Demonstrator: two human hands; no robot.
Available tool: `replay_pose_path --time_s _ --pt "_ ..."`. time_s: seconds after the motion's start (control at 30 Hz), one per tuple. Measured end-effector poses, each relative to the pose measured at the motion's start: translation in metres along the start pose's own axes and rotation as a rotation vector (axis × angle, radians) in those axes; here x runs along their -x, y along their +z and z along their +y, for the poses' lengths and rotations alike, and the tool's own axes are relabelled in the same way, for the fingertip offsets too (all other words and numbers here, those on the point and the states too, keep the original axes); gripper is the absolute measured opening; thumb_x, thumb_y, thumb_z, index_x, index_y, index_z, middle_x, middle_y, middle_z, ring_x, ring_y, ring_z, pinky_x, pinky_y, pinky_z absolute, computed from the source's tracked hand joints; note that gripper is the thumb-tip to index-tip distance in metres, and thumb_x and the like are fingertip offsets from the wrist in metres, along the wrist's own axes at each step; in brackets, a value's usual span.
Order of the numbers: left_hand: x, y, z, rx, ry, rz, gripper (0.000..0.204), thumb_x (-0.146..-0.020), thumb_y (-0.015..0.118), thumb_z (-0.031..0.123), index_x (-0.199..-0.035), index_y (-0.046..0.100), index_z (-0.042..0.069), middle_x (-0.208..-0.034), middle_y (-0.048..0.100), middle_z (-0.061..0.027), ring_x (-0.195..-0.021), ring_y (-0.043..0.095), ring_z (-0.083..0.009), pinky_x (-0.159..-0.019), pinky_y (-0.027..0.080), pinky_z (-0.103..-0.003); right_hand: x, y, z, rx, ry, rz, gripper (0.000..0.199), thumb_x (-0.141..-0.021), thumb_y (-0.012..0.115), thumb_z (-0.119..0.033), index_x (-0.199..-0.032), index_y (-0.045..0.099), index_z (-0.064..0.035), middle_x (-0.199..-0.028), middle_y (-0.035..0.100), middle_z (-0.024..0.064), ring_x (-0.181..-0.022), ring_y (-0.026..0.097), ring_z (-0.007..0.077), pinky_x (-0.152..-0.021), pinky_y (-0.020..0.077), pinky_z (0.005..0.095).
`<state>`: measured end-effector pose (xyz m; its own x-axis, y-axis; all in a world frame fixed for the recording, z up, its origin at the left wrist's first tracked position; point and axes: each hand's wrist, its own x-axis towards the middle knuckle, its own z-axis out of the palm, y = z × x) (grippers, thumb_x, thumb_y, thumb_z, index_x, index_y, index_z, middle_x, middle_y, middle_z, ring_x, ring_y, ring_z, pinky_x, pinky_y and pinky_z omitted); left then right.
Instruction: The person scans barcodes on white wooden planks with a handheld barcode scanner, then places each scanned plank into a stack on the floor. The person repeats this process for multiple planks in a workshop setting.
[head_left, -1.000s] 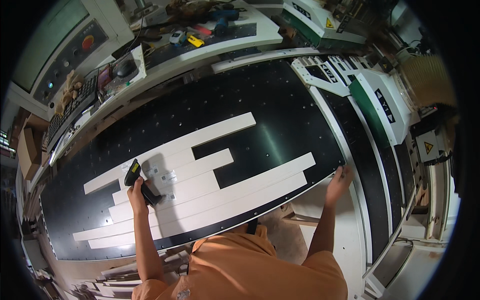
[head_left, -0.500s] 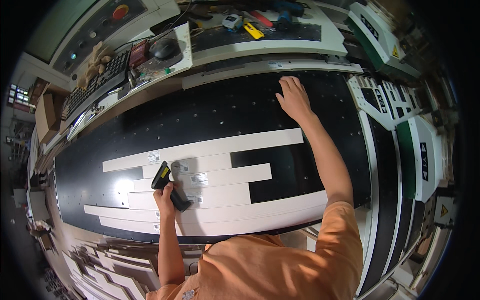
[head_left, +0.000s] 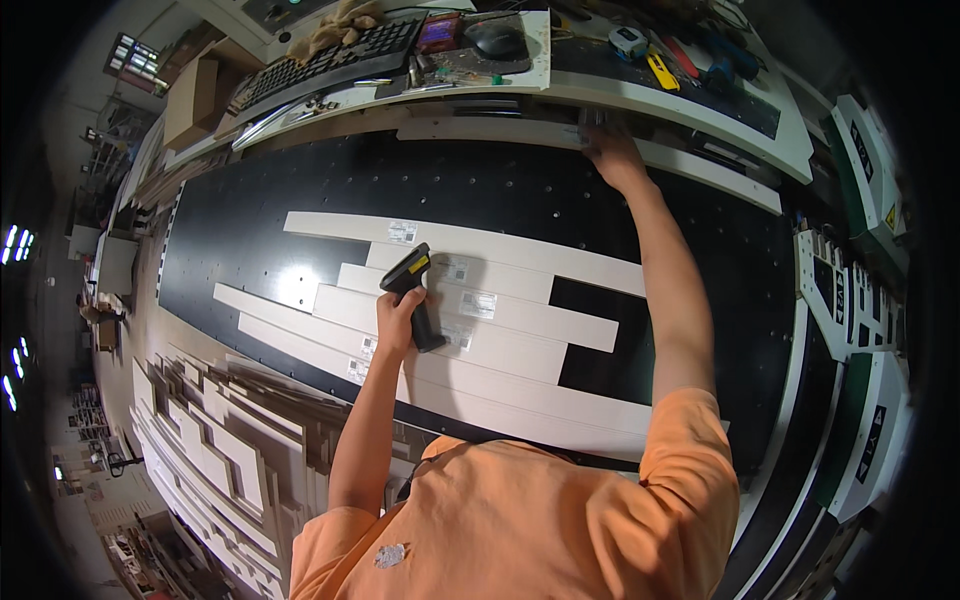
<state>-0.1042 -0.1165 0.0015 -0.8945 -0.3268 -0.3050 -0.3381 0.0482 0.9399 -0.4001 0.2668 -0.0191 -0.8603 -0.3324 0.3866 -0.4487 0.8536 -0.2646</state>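
My left hand point(head_left: 398, 315) is wrapped round the grip of a black handheld barcode scanner point(head_left: 407, 268), held above several pale board strips point(head_left: 535, 323). These strips lie side by side on a black table, with small printed labels near their left parts. At the table's far side my right hand point(head_left: 616, 158) reaches to another long pale board strip point(head_left: 480, 129) and meets it near its label. The fingers of that hand are in shadow and blurred, so their grip on the strip is unclear.
Beyond the black table point(head_left: 240, 210), a shelf carries a keyboard point(head_left: 320, 62), a mouse point(head_left: 497, 40), a tape measure point(head_left: 628, 42) and a yellow tool point(head_left: 661, 71). White-and-green machine parts point(head_left: 862, 430) stand at the right. Stacked boards point(head_left: 205, 420) lean at the near left.
My right hand has moved from over the black table to the pale strip at its far side. The view has turned; the scanner remains in my left hand.
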Motion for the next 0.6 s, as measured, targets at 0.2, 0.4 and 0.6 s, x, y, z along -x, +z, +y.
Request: replay_pose_path --time_s 0.2,0.4,0.6 --pt "0.001 -0.001 0.002 -0.009 0.021 -0.018 0.031 -0.088 0.070 0.028 -0.085 0.070 -0.003 -0.076 0.063 -0.0025 -0.066 0.055 -0.0108 -0.062 0.045 -0.027 0.072 -0.065 -0.054 -0.153 -0.003 -0.236 0.035 -0.094 0.066 -0.017 -0.129 0.069 -0.0171 -0.119 0.061 0.0097 -0.112 0.055 0.0304 -0.100 0.0483 0.0404" --pt "0.029 0.016 0.020 0.185 0.074 -0.120 0.032 -0.085 0.067 0.022 -0.103 0.072 -0.003 -0.091 0.067 -0.0063 -0.061 0.054 -0.0098 -0.053 0.043 -0.026 0.125 -0.120 -0.132 -0.202 -0.088 -0.307 0.037 -0.095 0.066 -0.020 -0.132 0.068 -0.0194 -0.109 0.058 0.0102 -0.104 0.056 0.0263 -0.091 0.0514 0.0377" --pt "0.063 0.033 0.019 0.299 0.010 -0.073 0.031 -0.085 0.069 0.023 -0.106 0.064 0.000 -0.083 0.063 -0.0036 -0.053 0.054 -0.0080 -0.037 0.034 -0.023 0.163 -0.092 -0.223 -0.417 -0.406 -0.409 0.039 -0.091 0.072 -0.027 -0.125 0.071 -0.0094 -0.105 0.058 0.0109 -0.106 0.056 0.0276 -0.092 0.0507 0.0401"
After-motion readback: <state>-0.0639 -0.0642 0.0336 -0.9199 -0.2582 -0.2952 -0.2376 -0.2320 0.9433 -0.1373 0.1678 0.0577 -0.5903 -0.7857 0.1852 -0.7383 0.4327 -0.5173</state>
